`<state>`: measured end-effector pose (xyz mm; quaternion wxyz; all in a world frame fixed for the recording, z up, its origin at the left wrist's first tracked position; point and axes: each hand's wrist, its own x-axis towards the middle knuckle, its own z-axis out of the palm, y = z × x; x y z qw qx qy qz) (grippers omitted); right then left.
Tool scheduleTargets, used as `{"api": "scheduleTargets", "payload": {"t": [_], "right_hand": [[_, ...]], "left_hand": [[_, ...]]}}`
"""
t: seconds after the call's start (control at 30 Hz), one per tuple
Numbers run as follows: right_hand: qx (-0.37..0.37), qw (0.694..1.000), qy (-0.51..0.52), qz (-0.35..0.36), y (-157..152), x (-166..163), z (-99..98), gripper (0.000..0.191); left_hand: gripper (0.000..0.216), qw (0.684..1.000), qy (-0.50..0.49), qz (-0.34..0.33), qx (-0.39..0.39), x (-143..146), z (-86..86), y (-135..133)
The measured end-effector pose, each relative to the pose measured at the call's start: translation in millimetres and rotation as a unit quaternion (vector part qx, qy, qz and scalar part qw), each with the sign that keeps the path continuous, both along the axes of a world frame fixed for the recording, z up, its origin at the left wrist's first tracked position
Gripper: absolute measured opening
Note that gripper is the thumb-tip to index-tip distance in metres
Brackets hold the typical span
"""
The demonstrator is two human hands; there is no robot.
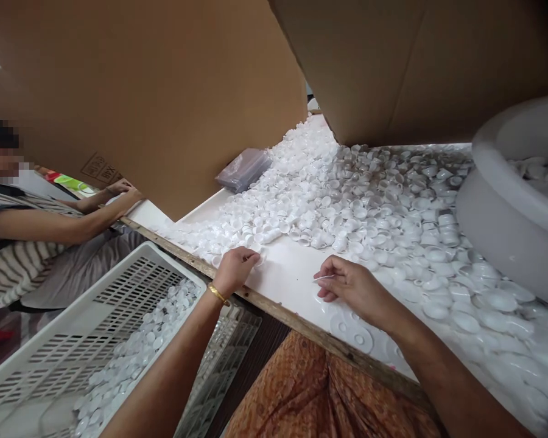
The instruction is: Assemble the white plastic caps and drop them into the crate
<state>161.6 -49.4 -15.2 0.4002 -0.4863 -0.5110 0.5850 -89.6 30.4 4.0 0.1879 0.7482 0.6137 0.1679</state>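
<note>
My left hand [235, 267], with a gold bracelet at the wrist, is just over the table's near edge. Its thumb and finger are pinched together on a small white plastic piece [261, 258], whose exact shape is partly hidden. To the right, my right hand [351, 287] pinches a thin white plastic piece [323, 278], seen edge-on, between thumb and fingers. Beyond both hands spreads a large heap of small white plastic cups [347, 207]. Flat translucent pieces with round rings [358, 337] lie on the white tabletop [292, 267] below my right hand.
A white slotted crate [137, 286] holding small white pieces stands at the lower left. A big white tub [506, 219] rests at the right. Cardboard sheets [164, 91] rise behind the heap, near a plastic-wrapped pack [245, 170]. Another person [41, 231] sits at the left.
</note>
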Motion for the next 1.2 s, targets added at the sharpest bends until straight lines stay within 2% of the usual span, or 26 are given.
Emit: {"api": "scheduleTargets", "payload": {"t": [0.13,0.2,0.27,0.33,0.4,0.5,0.6,0.67,0.73,0.9,1.2], "right_hand": [[0.024,0.999,-0.035,-0.006,3.7,-0.5,-5.9,0.025],[0.017,1.000,-0.010,-0.022,5.1,-0.5,-7.0,0.024],[0.010,0.999,0.014,-0.044,5.3,-1.3,-5.4,0.019],[0.006,0.998,-0.014,-0.068,4.6,-2.3,-2.2,0.012],[-0.001,0.994,-0.060,-0.092,4.2,-3.3,0.3,0.022],[-0.007,0.991,-0.047,-0.125,5.7,-5.2,0.4,0.035],[-0.024,0.987,0.045,-0.150,8.1,-7.5,-0.5,0.030],[-0.051,0.981,0.098,-0.159,9.0,-8.3,0.9,0.025],[-0.066,0.975,0.123,-0.172,9.1,-8.4,3.4,0.022],[-0.051,0.972,0.147,-0.178,8.7,-8.1,6.2,0.022],[0.001,0.974,0.137,-0.182,7.3,-8.2,7.6,0.025]], "left_hand": [[0.020,0.999,-0.042,-0.006,0.009,27.2,-14.3,11.1],[0.018,0.998,-0.067,0.000,0.020,33.4,-18.0,17.1],[0.017,0.995,-0.091,0.009,0.036,34.7,-17.6,21.9],[0.019,0.992,-0.111,0.020,0.060,33.6,-12.9,23.2],[0.020,0.983,-0.163,0.047,0.073,34.9,-5.0,18.5],[0.020,0.950,-0.302,0.078,0.002,48.6,6.6,-2.2],[0.020,0.918,-0.379,0.043,-0.114,73.9,10.5,-29.9],[0.019,0.909,-0.392,0.026,-0.139,89.8,8.5,-43.4],[0.018,0.904,-0.406,0.027,-0.132,100.9,4.7,-49.2],[0.018,0.898,-0.425,0.037,-0.109,110.3,-2.1,-44.1],[0.014,0.951,-0.308,0.030,0.025,115.9,3.0,-49.9]]}}
